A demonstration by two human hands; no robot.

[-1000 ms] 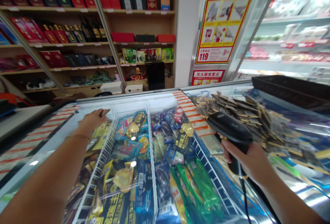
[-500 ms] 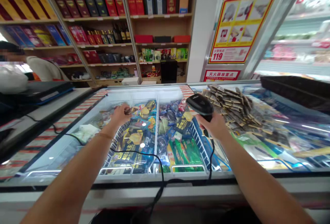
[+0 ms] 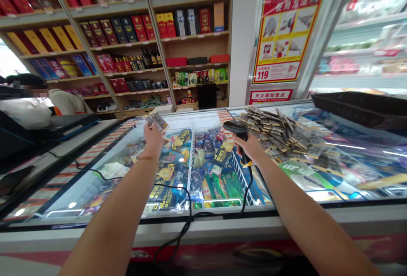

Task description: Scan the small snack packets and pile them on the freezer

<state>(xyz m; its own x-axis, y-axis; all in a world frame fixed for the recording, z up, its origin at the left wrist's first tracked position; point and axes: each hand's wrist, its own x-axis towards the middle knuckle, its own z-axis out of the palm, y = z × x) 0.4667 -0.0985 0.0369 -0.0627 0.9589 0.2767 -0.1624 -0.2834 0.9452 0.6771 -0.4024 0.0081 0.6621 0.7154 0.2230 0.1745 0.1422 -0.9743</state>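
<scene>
My left hand (image 3: 153,135) is closed on a small flat packet (image 3: 158,120), grey and dark with a pale edge, raised over the far left part of the glass-topped freezer (image 3: 206,117). In my right hand (image 3: 253,148) is a black barcode scanner (image 3: 235,127), its head pointing left and its cable hanging from the grip. Just right of that hand, a heap of similar packets (image 3: 273,129) lies on the freezer top. Beneath the glass, white wire baskets (image 3: 191,157) hold bagged frozen goods (image 3: 219,187).
The black cable (image 3: 190,208) loops across the freezer's front edge. A dark tray (image 3: 359,108) sits at the right, and a black device (image 3: 70,125) at the left. Behind stand shelves (image 3: 190,38) of boxed goods, and a person (image 3: 68,100) is at the far left.
My view has tilted upward. My left hand has risen and now shows the packet plainly. The scanner in my right hand is more upright, with its grip in view.
</scene>
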